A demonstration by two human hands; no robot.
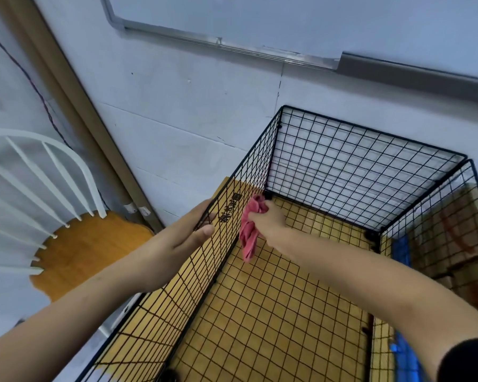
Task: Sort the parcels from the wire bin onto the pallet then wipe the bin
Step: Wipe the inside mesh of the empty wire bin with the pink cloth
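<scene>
inside, crumpled pink cloth in right hand, against black wire-grid bin

Right hand grips pink cloth in wire bin; left hand, apparently flat, touches its wall.

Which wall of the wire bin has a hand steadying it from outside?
The left wall: the left hand lies flat against its outer face near the top rim. No hand is outside the far wall or right wall.
</scene>
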